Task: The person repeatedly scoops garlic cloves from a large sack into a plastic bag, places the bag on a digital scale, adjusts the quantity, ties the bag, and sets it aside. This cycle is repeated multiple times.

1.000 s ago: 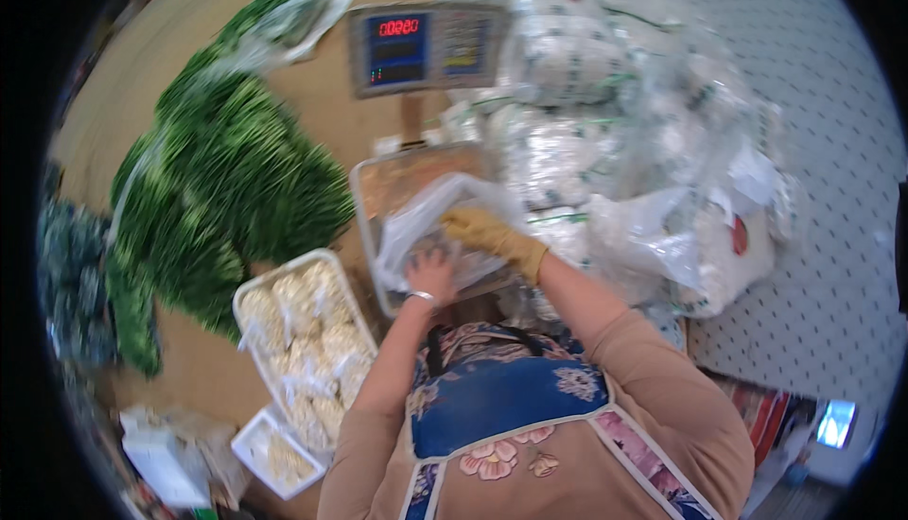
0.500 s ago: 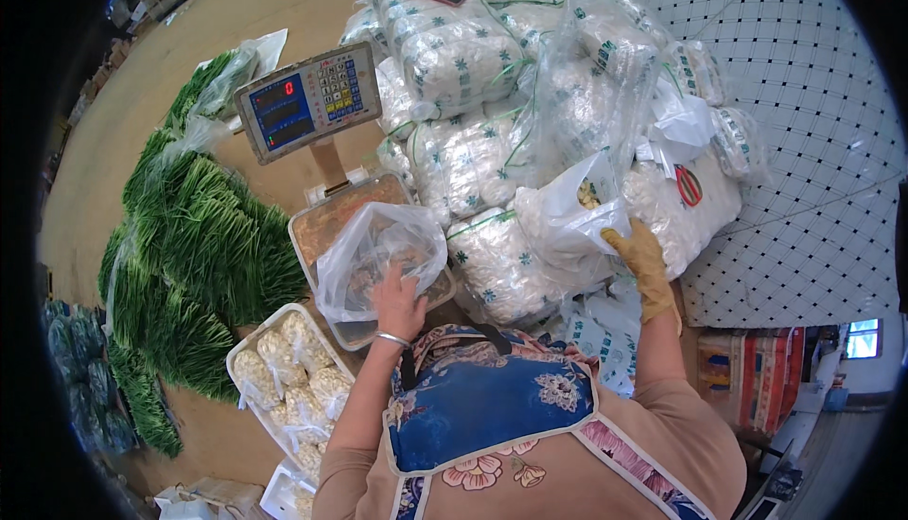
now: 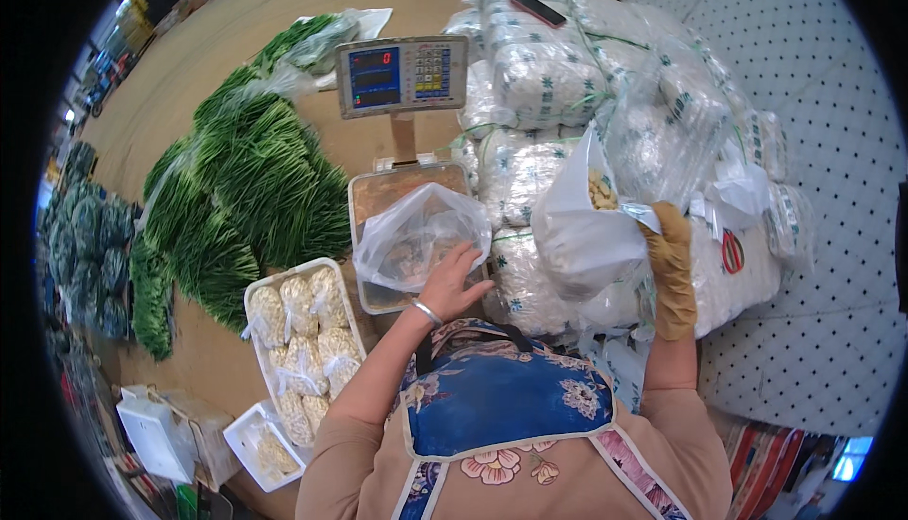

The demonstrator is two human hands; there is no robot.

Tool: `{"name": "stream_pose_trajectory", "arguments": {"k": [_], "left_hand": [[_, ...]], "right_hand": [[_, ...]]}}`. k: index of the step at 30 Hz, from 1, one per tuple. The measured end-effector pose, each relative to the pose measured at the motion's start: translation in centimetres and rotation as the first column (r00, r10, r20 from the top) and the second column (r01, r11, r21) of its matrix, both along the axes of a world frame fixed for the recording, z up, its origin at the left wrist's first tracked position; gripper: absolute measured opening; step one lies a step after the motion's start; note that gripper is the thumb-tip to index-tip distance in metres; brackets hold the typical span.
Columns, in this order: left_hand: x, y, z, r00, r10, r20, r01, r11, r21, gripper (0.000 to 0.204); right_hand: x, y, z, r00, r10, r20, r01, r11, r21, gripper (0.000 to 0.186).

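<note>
My bare left hand [image 3: 457,279], with a silver bracelet at the wrist, is open with fingers stretched at the right edge of a clear plastic bag [image 3: 416,246]. That bag lies open on the pan [image 3: 386,299] of a scale. My right hand [image 3: 673,269], in a yellow-brown glove, grips the rim of a white plastic bag [image 3: 582,236]. Pale yellow pieces [image 3: 602,189] show in the white bag's mouth; their kind is unclear. The gloved fingertips are partly hidden by the bag's rim. The white bag is held in front of the stacked packs.
The scale's display [image 3: 404,76] stands behind the pan. Bundles of green stalks [image 3: 255,170] lie at left, near a white tray [image 3: 253,317] of bagged pale food. Stacked clear-wrapped packs [image 3: 539,76] carry a phone [image 3: 538,9] and red-handled scissors [image 3: 732,251].
My left hand has moved from inside the clear bag to its right edge. My right hand has lifted and tilted the white bag. The whole view has shifted.
</note>
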State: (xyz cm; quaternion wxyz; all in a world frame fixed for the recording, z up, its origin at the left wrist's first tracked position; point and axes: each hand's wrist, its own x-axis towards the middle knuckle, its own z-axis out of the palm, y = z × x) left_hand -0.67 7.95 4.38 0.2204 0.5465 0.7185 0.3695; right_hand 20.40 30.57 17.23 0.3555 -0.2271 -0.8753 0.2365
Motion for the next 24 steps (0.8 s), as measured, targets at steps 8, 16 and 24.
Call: {"name": "stream_pose_trajectory", "arguments": {"k": [8,16,24], "left_hand": [[-1.6,2.7,6.4,0.862,-0.193,0.468,0.006,0.928,0.372,0.092],[1.3,-1.0,-7.0,-0.149,-0.201,0.968,-0.166,0.97,0.176,0.088],[1.3,-4.2,-10.2,-0.51,-0.171,0.843,-0.35,0.937,-0.022,0.076]], "right_hand": [[-4.4,-6.2,9.0,0.933,0.167,-0.319,-0.285,0.884,-0.37,0.019],[-18.3,-10.1,1.2,0.934,0.355,-0.042,-0.119,0.196,-0.973,0.014],[-24.7,-10.8,-11.1,0.899,0.431,0.081,0.021,0.142,-0.99,0.012]]}}
